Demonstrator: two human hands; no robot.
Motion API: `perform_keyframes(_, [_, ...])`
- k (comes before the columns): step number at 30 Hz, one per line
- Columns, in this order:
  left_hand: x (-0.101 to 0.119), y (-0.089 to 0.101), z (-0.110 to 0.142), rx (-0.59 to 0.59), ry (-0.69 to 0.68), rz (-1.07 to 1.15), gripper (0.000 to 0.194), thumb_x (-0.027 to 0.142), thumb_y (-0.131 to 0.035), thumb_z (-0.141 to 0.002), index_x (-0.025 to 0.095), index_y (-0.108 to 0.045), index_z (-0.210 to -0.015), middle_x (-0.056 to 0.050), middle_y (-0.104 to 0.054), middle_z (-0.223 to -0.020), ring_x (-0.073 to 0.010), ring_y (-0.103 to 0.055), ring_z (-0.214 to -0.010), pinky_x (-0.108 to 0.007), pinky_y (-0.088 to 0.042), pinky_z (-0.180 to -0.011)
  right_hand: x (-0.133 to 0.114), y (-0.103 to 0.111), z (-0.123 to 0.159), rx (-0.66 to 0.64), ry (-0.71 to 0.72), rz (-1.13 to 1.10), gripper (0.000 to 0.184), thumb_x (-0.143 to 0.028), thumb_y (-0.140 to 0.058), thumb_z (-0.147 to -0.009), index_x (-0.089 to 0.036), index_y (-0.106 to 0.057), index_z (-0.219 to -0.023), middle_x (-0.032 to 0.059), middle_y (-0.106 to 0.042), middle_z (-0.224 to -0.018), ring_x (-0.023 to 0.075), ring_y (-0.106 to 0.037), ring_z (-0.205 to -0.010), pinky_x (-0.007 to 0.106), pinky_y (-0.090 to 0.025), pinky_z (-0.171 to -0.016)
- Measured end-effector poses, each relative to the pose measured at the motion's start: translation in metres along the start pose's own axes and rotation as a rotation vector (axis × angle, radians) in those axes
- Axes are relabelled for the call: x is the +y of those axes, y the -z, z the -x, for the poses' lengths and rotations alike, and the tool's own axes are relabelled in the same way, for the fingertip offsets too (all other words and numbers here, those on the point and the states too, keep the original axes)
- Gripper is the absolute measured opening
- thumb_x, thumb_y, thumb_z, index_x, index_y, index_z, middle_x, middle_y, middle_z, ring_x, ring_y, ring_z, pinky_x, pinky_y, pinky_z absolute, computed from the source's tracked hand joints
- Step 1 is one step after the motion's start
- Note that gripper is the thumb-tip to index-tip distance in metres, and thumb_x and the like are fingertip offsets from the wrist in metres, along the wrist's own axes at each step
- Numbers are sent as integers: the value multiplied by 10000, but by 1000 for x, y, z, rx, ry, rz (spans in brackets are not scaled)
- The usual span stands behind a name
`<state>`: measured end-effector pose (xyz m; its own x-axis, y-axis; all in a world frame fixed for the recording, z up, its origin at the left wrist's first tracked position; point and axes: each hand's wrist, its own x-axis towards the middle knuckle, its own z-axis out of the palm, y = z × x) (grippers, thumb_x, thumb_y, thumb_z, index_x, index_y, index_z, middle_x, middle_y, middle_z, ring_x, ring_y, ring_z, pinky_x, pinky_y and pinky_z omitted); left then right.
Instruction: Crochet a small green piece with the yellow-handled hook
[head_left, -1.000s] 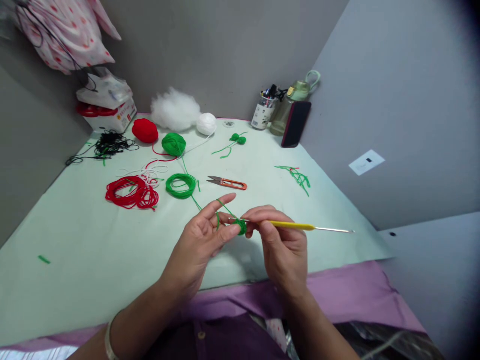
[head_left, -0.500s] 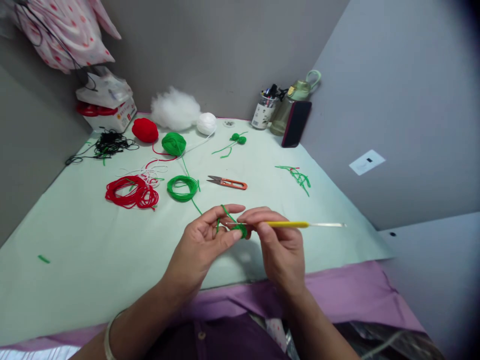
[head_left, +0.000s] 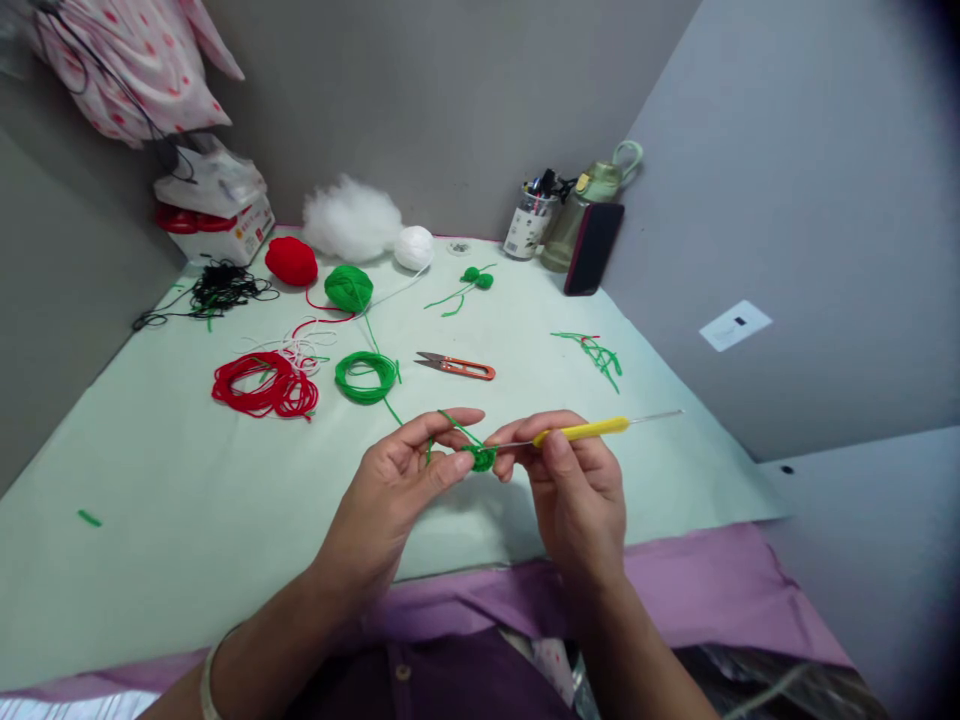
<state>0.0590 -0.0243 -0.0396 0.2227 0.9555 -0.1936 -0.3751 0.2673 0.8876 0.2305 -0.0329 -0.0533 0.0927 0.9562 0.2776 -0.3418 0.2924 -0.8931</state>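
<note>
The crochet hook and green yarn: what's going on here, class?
The right hand holds a yellow-handled crochet hook, its tip at a small green crocheted piece. The left hand pinches that piece, with green yarn over its index finger. Orange-handled snips lie on the table beyond.

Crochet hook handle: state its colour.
The hook handle is yellow, seen best in the head view.

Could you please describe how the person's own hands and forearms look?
Both the left hand and right hand are bare, with no gloves or rings visible. A thin, pale, rounded bangle circles the left forearm; no sleeve shows there or on the right forearm.
</note>
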Motion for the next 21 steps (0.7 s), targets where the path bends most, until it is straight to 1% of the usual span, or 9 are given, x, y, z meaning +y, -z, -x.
perform_keyframes(3, [-1,1,0,10,-2,-1,273,325,-920,-809,277,-885,-1076,-16,-708,-879,-157,-576,-827,-273,-471,-830,0,3,3,-36,42,69,208,-323,-626,-1094,-252,-809,-1026,26,-845,-987,136,-758,-756,278,-617,-722])
perform_keyframes(6, [-4,3,-1,11,-6,-7,272,322,-908,-826,291,-881,-1095,-12,-704,-901,-137,-559,-783,-260,-465,-797,-2,6,7,-69,121,206,226,-273,-575,-1116,-274,-801,-1105,21,-825,-1025,144,-754,-810,301,-620,-768])
perform_keyframes(10, [-8,4,-2,20,-56,-58,249,304,-878,-861,336,-877,-1108,13,-670,-911,-96,-477,-690,-227,-432,-709,-3,8,11,-129,271,414,268,-154,-537,-1109,-273,-762,-1192,27,-807,-1077,151,-749,-876,323,-620,-815])
perform_keyframes(13, [-9,3,-1,60,-86,-123,243,271,-862,-873,340,-877,-1105,35,-609,-835,-80,-411,-636,-208,-400,-652,-3,8,12,-195,415,545,296,-83,-542,-1077,-243,-721,-1249,59,-807,-1127,176,-762,-979,345,-624,-861])
perform_keyframes(16, [-6,1,0,88,-101,-165,237,242,-856,-871,329,-878,-1090,56,-549,-746,-71,-383,-603,-192,-376,-618,-2,7,11,-210,494,627,294,-63,-536,-1062,-218,-701,-1250,89,-805,-1121,197,-775,-1005,352,-639,-844])
perform_keyframes(18, [-5,-1,1,96,-117,-179,232,223,-859,-863,317,-880,-1074,59,-557,-744,-61,-372,-586,-185,-361,-598,-2,6,10,-208,552,681,278,-75,-521,-1067,-211,-691,-1241,94,-805,-1066,205,-782,-977,351,-650,-811])
perform_keyframes(21, [-5,-5,2,104,-127,-152,248,196,-884,-829,289,-883,-1058,50,-604,-770,-57,-416,-601,-180,-407,-631,1,4,9,-208,697,856,244,-96,-539,-1065,-197,-700,-1218,100,-799,-1016,208,-774,-935,336,-655,-784])
